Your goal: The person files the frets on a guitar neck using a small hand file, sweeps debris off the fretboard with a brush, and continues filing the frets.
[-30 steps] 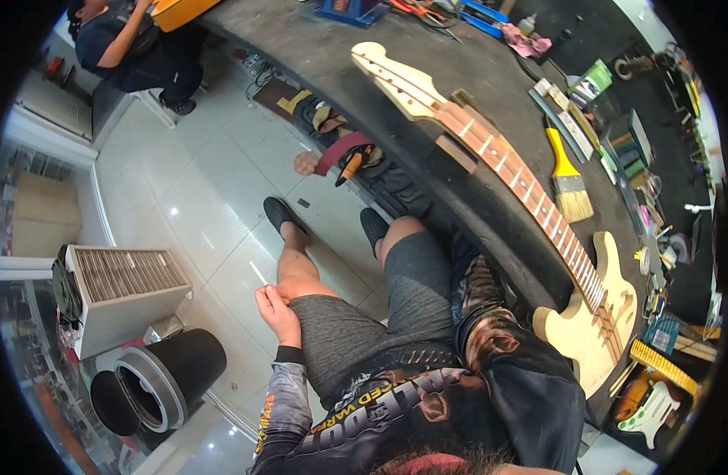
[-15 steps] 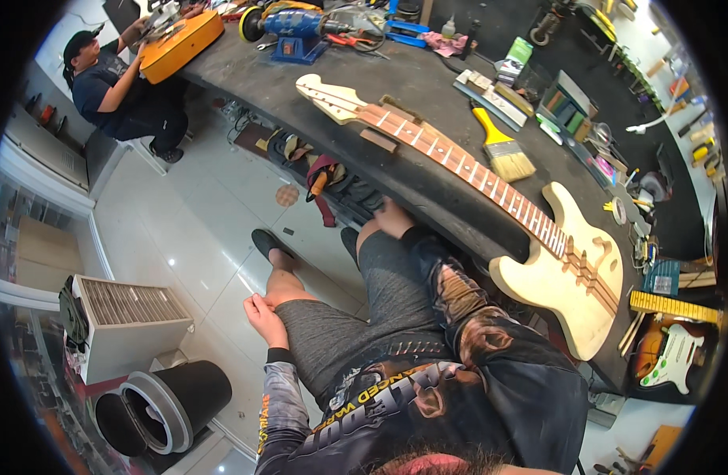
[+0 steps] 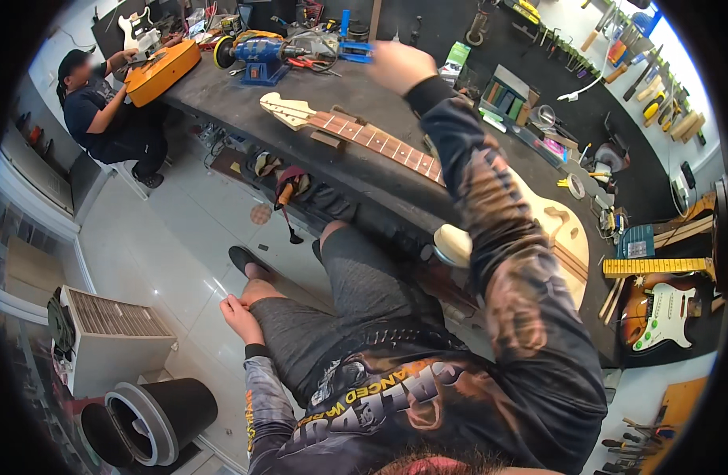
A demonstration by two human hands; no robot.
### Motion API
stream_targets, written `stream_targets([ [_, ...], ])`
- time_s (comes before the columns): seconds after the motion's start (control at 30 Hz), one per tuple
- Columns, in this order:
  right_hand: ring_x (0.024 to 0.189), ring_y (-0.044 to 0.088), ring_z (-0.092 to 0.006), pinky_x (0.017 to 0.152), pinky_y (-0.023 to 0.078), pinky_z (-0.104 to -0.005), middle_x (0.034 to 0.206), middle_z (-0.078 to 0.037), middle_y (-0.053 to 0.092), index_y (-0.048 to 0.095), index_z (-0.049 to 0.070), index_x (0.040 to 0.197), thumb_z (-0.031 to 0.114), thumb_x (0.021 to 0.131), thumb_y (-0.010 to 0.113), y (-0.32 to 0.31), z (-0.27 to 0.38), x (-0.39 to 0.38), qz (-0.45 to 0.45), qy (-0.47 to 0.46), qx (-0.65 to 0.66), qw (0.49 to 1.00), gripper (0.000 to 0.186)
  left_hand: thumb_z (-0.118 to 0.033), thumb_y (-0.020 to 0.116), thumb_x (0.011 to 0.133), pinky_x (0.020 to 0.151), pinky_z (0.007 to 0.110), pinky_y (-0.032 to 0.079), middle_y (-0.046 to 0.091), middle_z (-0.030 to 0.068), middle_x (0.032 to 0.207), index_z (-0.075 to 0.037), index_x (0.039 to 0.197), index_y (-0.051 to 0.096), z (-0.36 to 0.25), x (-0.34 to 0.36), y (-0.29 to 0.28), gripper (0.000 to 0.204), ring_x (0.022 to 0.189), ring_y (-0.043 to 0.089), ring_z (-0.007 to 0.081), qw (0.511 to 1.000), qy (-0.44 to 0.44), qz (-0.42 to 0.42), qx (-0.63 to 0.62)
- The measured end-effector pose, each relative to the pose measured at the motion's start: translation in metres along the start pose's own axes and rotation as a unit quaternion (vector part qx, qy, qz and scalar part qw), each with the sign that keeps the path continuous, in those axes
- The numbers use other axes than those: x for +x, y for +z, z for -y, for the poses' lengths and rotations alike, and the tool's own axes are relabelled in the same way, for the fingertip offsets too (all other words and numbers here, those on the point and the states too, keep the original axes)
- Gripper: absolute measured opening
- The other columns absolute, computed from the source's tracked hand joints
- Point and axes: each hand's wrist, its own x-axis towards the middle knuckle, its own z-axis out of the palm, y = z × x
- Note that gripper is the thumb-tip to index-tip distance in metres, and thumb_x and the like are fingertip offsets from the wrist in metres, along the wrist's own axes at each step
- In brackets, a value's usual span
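My right hand [image 3: 401, 68] is raised over the far side of the bench, beside a blue-handled tool [image 3: 356, 52]. It is smeared by motion, so its fingers and anything in them cannot be made out. My left hand [image 3: 241, 319] rests by my left thigh, fingers curled in and nothing visible in them. An unfinished pale wood electric guitar [image 3: 571, 226] lies across the bench. Its headstock [image 3: 285, 110] points to the far left, and the fretted neck rests on a small support [image 3: 328, 138]. My right sleeve covers part of the neck and body.
A blue bench grinder [image 3: 259, 59] stands on the dark workbench [image 3: 229, 99]. At far left another person [image 3: 87, 107] handles an orange guitar [image 3: 164, 73]. A sunburst guitar [image 3: 663, 313] is at the right. A black bin [image 3: 174, 412] and white cabinet [image 3: 115, 340] stand at lower left.
My right hand has risen from beside my right knee to above the far side of the bench. Its sleeve now hides the paintbrush. The view has shifted; my left hand stays by my thigh.
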Motion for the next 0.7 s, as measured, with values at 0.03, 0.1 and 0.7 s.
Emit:
stream_targets([
  [0.03,0.112,0.083,-0.0365,0.093,0.067,-0.0530,0.125,-0.016,0.085,0.084,0.009,0.122,0.044,0.098,0.076,0.019,-0.035,-0.007,0.078,0.041,-0.114,0.990,0.043,-0.029,0.055,0.122,0.071,0.034,0.047,0.058,0.0031,0.083,-0.002,0.102,0.060,0.003,-0.001,-0.002,0.034,0.074,0.053,0.0141,1.000,-0.002,-0.013,0.005],
  [0.1,0.130,0.077,-0.0350,0.109,0.061,-0.0531,0.144,-0.019,0.078,0.075,0.008,0.148,0.062,0.099,0.074,0.043,-0.076,-0.038,0.325,0.109,-0.186,0.921,0.073,-0.029,0.055,0.122,0.071,0.033,0.047,0.057,0.0030,0.083,-0.002,0.102,0.060,0.003,-0.004,0.001,0.034,0.074,0.053,0.0133,1.000,-0.004,-0.013,-0.009],
  [0.7,0.137,0.054,-0.0251,0.120,0.045,-0.0444,0.144,-0.011,0.051,0.055,0.012,0.162,0.055,0.095,0.086,-0.012,-0.072,-0.134,0.212,-0.085,0.389,0.892,0.086,-0.027,0.056,0.123,0.069,0.032,0.045,0.057,0.0012,0.082,-0.004,0.099,0.058,0.011,-0.013,0.004,0.033,0.071,0.050,0.0110,1.000,-0.015,0.004,0.002],
])
